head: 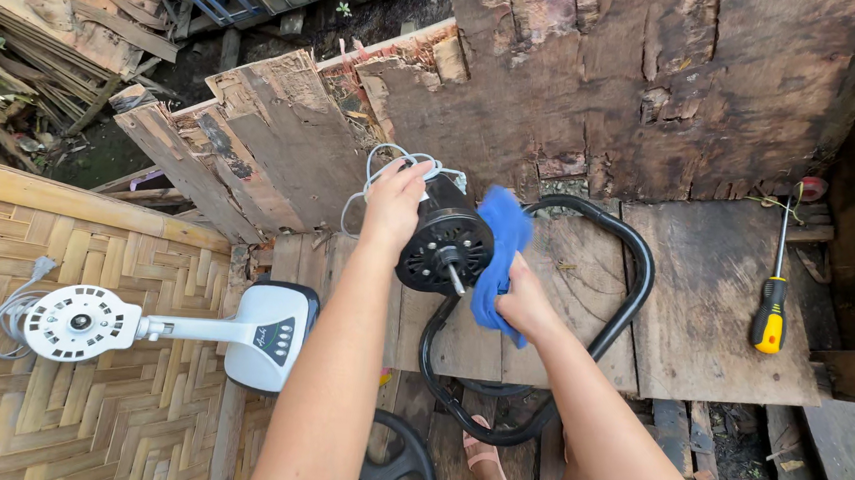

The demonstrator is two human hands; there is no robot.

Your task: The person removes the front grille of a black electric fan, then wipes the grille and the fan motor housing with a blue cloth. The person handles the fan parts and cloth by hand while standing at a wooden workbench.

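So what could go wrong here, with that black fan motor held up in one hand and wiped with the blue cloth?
The motor is held in the air by the left hand alone; if that grip slips, it could drop toward the sandalled foot below. The blue cloth in the right hand works close to the bare shaft and might snag on it. The white wires hang loose behind the motor and could catch on the rough, splintered planks.

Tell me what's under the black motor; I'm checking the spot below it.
The motor is held up by the left hand; the right hand presses a blue cloth on it. Below lie wooden boards and a black tube frame. The motor hides the patch directly beneath.
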